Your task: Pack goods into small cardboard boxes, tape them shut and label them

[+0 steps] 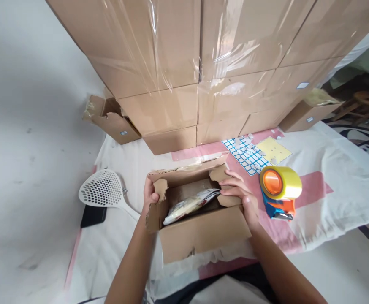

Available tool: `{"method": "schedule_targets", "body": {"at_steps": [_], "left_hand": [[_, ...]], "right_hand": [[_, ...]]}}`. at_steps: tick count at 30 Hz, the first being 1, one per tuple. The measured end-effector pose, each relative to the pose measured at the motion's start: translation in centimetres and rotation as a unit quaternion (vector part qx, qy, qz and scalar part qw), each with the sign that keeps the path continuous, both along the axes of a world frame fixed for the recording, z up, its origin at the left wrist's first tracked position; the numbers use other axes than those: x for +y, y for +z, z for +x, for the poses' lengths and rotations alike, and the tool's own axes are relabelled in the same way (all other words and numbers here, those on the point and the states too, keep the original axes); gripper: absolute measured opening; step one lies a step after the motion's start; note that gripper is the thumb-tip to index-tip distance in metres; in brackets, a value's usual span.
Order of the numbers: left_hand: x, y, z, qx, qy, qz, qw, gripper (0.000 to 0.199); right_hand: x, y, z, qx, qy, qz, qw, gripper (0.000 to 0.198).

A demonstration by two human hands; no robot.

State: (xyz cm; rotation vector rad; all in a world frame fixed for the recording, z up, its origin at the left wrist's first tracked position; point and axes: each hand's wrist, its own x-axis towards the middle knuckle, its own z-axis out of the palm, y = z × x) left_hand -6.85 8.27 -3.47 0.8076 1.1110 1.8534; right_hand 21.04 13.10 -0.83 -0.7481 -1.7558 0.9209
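An opened cardboard box (pixel 203 234) is right in front of me, its torn flaps spread outward. Inside it lies a flat plastic packet (pixel 191 204), pale with some print on it, tilted against the box floor. My left hand (pixel 149 195) grips the box's left end, thumb over the small side flap and the other fingers hidden behind the cardboard. At the right end, my right hand (pixel 243 196) has its fingers laid over the side flap and its thumb against the outer corner. The packet is touched by neither thumb.
Wrapped cardboard boxes (pixel 168 109) are stacked across the back. A tape dispenser (pixel 279 190) with yellow tape stands right of the box. White-blue label stickers (pixel 246 154) lie behind it. On the left are a white slotted skimmer (pixel 104 190), a black phone-like slab (pixel 93 216) and a torn carton (pixel 115 122).
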Motion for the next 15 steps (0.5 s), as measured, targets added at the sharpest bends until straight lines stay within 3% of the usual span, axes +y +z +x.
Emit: {"method": "schedule_targets", "body": {"at_steps": [7,11,15], "left_hand": [[-0.4,-0.1,-0.4,0.067,0.063,0.018,0.996,0.056],[-1.1,0.5,-0.5,0.099,-0.012,0.067,0.993,0.083],[-1.5,0.8,-1.7,0.154,-0.062,0.034,0.986,0.079]], "right_hand": [[-0.1,1.9,-1.3,-0.019,-0.051,-0.055,0.997,0.071],[-0.1,2.0,-1.7,0.007,-0.082,-0.067,0.994,0.071],[0.4,0.9,-0.5,0.019,0.007,-0.018,1.000,0.080]]}}
